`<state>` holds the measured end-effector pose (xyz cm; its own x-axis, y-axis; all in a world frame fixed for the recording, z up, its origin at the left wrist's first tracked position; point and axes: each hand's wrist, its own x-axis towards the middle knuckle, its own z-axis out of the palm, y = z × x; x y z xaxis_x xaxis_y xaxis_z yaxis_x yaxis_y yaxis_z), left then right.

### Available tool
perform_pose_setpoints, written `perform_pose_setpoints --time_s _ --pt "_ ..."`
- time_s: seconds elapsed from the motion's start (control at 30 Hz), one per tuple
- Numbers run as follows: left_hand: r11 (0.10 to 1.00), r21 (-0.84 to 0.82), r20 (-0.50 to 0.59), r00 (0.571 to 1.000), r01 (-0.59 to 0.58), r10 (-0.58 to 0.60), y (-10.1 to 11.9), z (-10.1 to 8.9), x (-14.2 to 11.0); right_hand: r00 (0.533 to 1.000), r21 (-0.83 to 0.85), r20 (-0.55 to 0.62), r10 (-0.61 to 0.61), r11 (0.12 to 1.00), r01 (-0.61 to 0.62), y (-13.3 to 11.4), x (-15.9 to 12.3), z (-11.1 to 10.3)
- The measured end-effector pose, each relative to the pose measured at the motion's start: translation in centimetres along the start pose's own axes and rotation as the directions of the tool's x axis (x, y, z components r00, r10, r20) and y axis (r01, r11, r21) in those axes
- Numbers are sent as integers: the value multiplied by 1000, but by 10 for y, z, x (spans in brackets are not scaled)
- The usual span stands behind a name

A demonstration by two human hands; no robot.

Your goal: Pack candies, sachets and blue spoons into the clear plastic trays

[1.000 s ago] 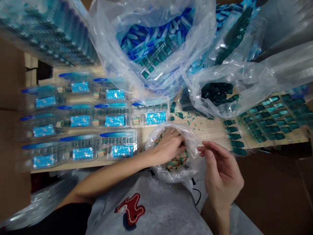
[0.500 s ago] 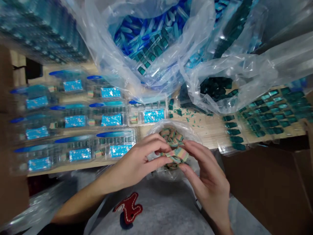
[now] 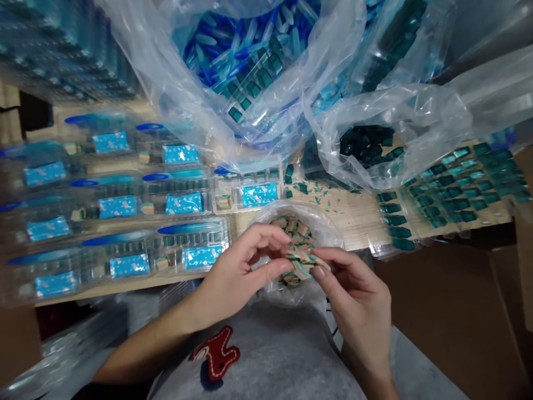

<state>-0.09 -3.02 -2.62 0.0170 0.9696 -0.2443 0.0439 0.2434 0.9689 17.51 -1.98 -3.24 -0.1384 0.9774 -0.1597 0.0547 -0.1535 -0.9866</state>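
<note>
Between my two hands is a folded, pastel striped strip (image 3: 303,263) in pink, yellow and green; its kind I cannot make out. My left hand (image 3: 245,266) pinches its left end between thumb and fingers. On the other end, the thumb and forefinger of my right hand (image 3: 353,283) are closed. Just below the hands stands a clear plastic bag (image 3: 325,222) with its mouth open, filled with similar striped pieces (image 3: 291,225). Part of the bag is hidden behind my fingers.
Clear blister trays (image 3: 220,230) with blue packets lie in rows at left. A large plastic bag (image 3: 154,72) of blue pieces stands behind, beside a bag (image 3: 437,111) of dark green pieces. Green-filled trays (image 3: 449,189) lie at right; cardboard (image 3: 449,311) stands below the table edge.
The striped strip has turned and folded between my fingers, and my right fingers have closed tighter on it. The whole view has shifted slightly, so the trays at left appear further left.
</note>
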Motion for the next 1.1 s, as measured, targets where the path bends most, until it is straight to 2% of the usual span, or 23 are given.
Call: perform_pose_setpoints --time_s 0.1,0.17,0.27,0.33,0.47,0.53,0.63,0.8,0.87,0.97,1.03,1.1 --pt "989 67 -73 988 -135 139 -3 4 -3 1000 55 16 -9 998 8 -1 3 2" --pt "967 139 -37 975 -214 221 -4 6 -4 999 88 35 -20 996 17 -1 5 4" --pt "929 244 20 959 -277 281 -4 8 -5 999 139 29 -28 990 24 -1 6 6" --pt "867 375 7 936 -328 351 -2 8 -4 999 176 8 -37 984 35 0 5 7" --pt "656 616 26 844 -435 535 1 6 -4 1000 228 -5 -30 973 30 3 4 8" --pt "625 620 69 826 -475 560 3 5 -4 1000 260 16 -10 966 6 4 3 8" --pt "643 579 95 824 -502 558 5 6 -3 999 296 41 -9 955 -4 5 2 7" --pt "599 550 171 781 -582 601 4 6 -3 999 290 -18 -33 956 37 8 0 6" --pt "683 480 141 817 -550 559 2 7 -4 998 294 -32 -48 954 55 8 -1 6" --pt "881 250 26 913 -401 408 -1 9 -5 997 311 -35 -64 948 72 9 -2 8" --pt "940 128 -21 947 -315 320 -3 11 -5 996 305 -41 -80 948 89 8 -1 9" --pt "958 83 -34 960 -276 279 -3 13 -5 994 279 -46 -100 954 109 8 -1 10"
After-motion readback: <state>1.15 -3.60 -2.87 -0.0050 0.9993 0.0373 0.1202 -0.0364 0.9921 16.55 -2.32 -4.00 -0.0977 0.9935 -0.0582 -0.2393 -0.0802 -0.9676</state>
